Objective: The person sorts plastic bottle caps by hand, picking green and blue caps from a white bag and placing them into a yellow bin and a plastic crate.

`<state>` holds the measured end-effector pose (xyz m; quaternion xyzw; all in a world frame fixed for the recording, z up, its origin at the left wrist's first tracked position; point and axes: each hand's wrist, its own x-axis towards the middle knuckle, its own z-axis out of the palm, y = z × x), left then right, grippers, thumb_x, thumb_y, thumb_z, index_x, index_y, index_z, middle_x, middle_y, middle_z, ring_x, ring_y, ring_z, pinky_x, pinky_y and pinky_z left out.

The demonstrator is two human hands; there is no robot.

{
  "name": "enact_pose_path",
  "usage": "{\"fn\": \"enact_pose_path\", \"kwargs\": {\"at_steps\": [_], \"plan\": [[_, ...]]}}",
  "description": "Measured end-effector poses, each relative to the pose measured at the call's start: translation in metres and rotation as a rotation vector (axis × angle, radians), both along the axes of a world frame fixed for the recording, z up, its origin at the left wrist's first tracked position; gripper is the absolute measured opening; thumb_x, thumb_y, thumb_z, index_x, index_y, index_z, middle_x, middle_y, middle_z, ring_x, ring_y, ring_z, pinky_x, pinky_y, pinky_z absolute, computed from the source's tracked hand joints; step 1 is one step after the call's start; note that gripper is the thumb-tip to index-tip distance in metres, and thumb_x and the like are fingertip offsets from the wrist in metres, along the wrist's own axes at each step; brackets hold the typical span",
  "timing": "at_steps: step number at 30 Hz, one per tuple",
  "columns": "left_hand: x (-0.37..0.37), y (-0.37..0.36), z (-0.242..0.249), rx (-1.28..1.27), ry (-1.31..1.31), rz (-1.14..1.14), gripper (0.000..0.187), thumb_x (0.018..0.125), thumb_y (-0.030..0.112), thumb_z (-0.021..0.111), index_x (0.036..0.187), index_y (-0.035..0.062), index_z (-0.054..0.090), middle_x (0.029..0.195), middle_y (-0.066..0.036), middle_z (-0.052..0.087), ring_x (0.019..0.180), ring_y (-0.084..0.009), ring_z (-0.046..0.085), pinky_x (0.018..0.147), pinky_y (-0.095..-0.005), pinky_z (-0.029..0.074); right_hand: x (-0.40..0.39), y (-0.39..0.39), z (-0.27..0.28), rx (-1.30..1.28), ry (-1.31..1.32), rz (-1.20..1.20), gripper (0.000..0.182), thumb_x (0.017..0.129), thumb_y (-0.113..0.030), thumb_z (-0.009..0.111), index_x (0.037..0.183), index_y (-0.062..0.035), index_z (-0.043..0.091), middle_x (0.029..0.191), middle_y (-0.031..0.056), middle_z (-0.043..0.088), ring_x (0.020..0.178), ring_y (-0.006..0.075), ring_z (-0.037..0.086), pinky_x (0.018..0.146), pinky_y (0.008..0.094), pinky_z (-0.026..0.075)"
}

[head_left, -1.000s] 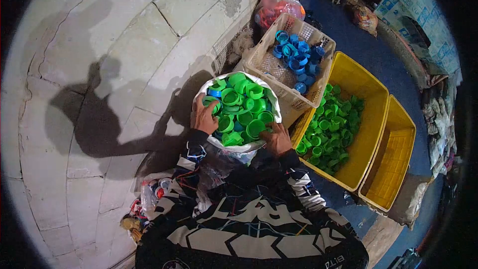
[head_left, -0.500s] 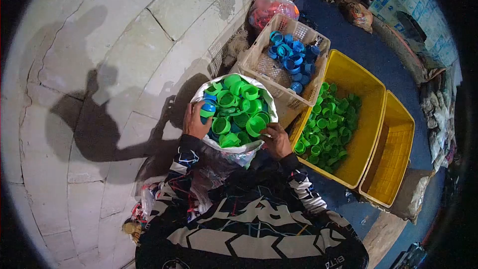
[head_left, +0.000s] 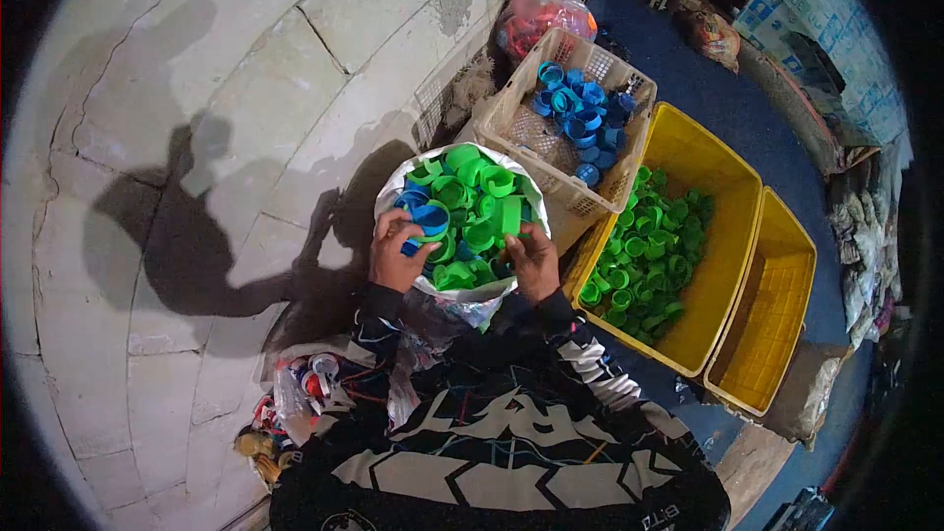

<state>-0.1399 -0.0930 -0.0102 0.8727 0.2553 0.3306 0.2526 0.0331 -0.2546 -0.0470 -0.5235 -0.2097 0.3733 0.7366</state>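
Observation:
A white sack [head_left: 385, 199] stands open in front of me, filled with green plastic caps [head_left: 480, 234] and a few blue ones at its left side. My left hand [head_left: 396, 254] is at the sack's left rim, its fingers and thumb closed on a blue plastic cap [head_left: 431, 219]. On the other side, my right hand [head_left: 535, 264] pinches a green plastic cap [head_left: 507, 215], which is turned on its side above the pile. The lower edges of both held caps are partly hidden by fingers and other caps.
Beyond the sack is a cream crate [head_left: 511, 126] with blue caps [head_left: 582, 118]. To the right stands a yellow bin [head_left: 723, 206] holding green caps [head_left: 644, 251], beside a second yellow bin [head_left: 772, 305]. A pale block wall [head_left: 236, 69] rises on the left.
The green cap under my right hand has been lifted and turned on its side. My left hand has tilted the blue cap and shifted slightly right and down with it.

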Motion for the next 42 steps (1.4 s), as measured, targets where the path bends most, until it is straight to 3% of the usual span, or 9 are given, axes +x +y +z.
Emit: {"fn": "enact_pose_path", "kwargs": {"at_steps": [7, 10, 14, 17, 21, 25, 29, 38, 42], "plan": [[0.000, -0.019, 0.000, -0.137, 0.026, 0.006, 0.025, 0.066, 0.003, 0.078, 0.085, 0.0040, 0.060, 0.115, -0.010, 0.050, 0.097, -0.0311, 0.061, 0.079, -0.0429, 0.051, -0.008, 0.050, 0.040, -0.106, -0.665, 0.168, 0.039, 0.078, -0.008, 0.073, 0.111, -0.0047, 0.052, 0.096, 0.0159, 0.068, 0.084, 0.0242, 0.068, 0.068, 0.0335, 0.052], [-0.004, -0.024, 0.005, -0.148, 0.055, -0.002, 0.022, 0.069, 0.001, 0.074, 0.086, 0.0039, 0.061, 0.117, -0.011, 0.050, 0.095, -0.0305, 0.062, 0.076, -0.0431, 0.052, -0.011, 0.060, 0.038, -0.013, -0.737, 0.275, 0.050, 0.073, -0.001, 0.075, 0.116, -0.0023, 0.050, 0.100, 0.0155, 0.067, 0.083, 0.0164, 0.066, 0.070, 0.0292, 0.052], [-0.006, -0.024, 0.001, -0.034, 0.068, -0.024, 0.021, 0.070, 0.004, 0.076, 0.086, 0.0033, 0.063, 0.118, -0.010, 0.050, 0.089, -0.0298, 0.064, 0.074, -0.0425, 0.053, -0.012, 0.062, 0.026, -0.070, -0.430, 0.416, 0.052, 0.073, 0.010, 0.071, 0.117, -0.0024, 0.047, 0.102, 0.0104, 0.064, 0.086, 0.0192, 0.067, 0.074, 0.0324, 0.054], [-0.008, -0.026, 0.002, 0.051, 0.078, -0.028, 0.021, 0.070, 0.007, 0.078, 0.084, 0.0023, 0.064, 0.117, -0.011, 0.051, 0.088, -0.0294, 0.064, 0.073, -0.0413, 0.053, -0.011, 0.067, 0.012, 0.129, -0.092, 0.253, 0.049, 0.074, 0.013, 0.066, 0.118, -0.0021, 0.051, 0.093, 0.0073, 0.062, 0.083, 0.0133, 0.064, 0.074, 0.0275, 0.052], [-0.014, -0.025, -0.001, -0.059, 0.057, 0.048, 0.020, 0.069, 0.009, 0.079, 0.081, 0.0033, 0.065, 0.113, -0.010, 0.054, 0.090, -0.0290, 0.063, 0.072, -0.0398, 0.052, 0.004, 0.065, 0.031, 0.250, 0.055, 0.078, 0.046, 0.075, 0.013, 0.066, 0.117, 0.0000, 0.051, 0.097, 0.0091, 0.062, 0.084, 0.0153, 0.065, 0.078, 0.0283, 0.052], [-0.019, -0.020, -0.002, -0.090, -0.012, 0.125, 0.022, 0.068, 0.007, 0.081, 0.082, 0.0023, 0.065, 0.116, -0.012, 0.052, 0.086, -0.0277, 0.064, 0.071, -0.0394, 0.053, 0.024, 0.059, 0.003, -0.059, -0.480, 0.098, 0.039, 0.078, 0.001, 0.071, 0.113, 0.0008, 0.055, 0.100, 0.0115, 0.068, 0.091, 0.0173, 0.066, 0.080, 0.0297, 0.052], [-0.015, -0.020, -0.004, -0.103, -0.040, 0.129, 0.021, 0.068, 0.006, 0.081, 0.081, 0.0039, 0.065, 0.115, -0.010, 0.052, 0.083, -0.0263, 0.065, 0.070, -0.0398, 0.052, 0.024, 0.053, -0.019, -0.105, -0.522, 0.069, 0.034, 0.081, -0.010, 0.072, 0.111, 0.0001, 0.058, 0.100, 0.0136, 0.071, 0.092, 0.0207, 0.068, 0.079, 0.0319, 0.053], [0.039, -0.027, 0.007, -0.076, -0.089, -0.008, 0.019, 0.070, 0.009, 0.080, 0.082, 0.0056, 0.066, 0.111, -0.009, 0.053, 0.082, -0.0257, 0.063, 0.071, -0.0377, 0.050, 0.027, -0.002, 0.023, -0.376, -0.758, -0.066, 0.025, 0.085, -0.011, 0.064, 0.108, -0.0027, 0.063, 0.102, 0.0151, 0.069, 0.090, 0.0282, 0.069, 0.077, 0.0356, 0.054], [0.079, -0.048, 0.003, -0.086, -0.065, -0.127, 0.019, 0.070, 0.008, 0.080, 0.082, 0.0065, 0.066, 0.112, -0.010, 0.054, 0.082, -0.0257, 0.063, 0.071, -0.0371, 0.048, 0.032, -0.041, 0.016, -0.553, -0.798, -0.240, 0.020, 0.084, -0.015, 0.066, 0.101, -0.0040, 0.065, 0.085, 0.0194, 0.068, 0.079, 0.0360, 0.067, 0.070, 0.0421, 0.052]]}}
